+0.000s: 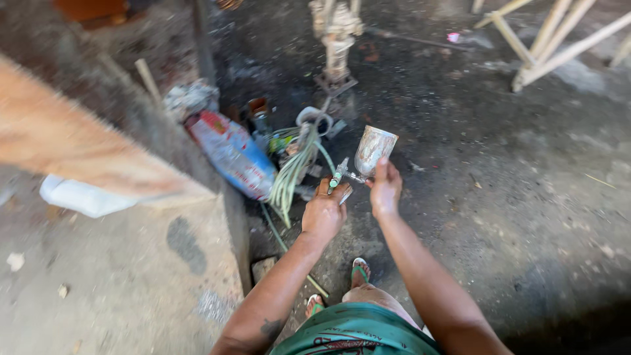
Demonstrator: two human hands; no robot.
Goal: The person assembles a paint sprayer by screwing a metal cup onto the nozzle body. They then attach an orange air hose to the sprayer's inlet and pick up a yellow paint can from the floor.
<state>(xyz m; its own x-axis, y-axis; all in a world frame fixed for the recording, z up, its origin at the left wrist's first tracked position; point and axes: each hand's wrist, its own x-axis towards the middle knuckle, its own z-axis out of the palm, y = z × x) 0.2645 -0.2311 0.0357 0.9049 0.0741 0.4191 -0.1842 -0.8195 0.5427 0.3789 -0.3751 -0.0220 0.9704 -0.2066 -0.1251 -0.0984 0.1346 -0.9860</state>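
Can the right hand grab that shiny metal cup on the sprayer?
Probably yes. The right hand already touches the bottom of the metal cup, nothing lies between them, and the left hand grips the sprayer lower down, out of the way.

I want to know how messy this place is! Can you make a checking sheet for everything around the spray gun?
Surface: dark, stained, dusty floor with scattered bits.
Job's things: a spray gun with a metal cup on top, held over the floor.
Clutter: a red, white and blue bag, a white cloth, small cans behind the bag, blurred.
Hands: left hand grips the gun's handle; right hand touches the cup's base.
Cables: a bundle of pale green hose loops beside the gun; where it joins cannot be seen.
Surroundings: a wooden board at left, pale wooden frame at top right, a carved wooden post at top, sandalled feet below.
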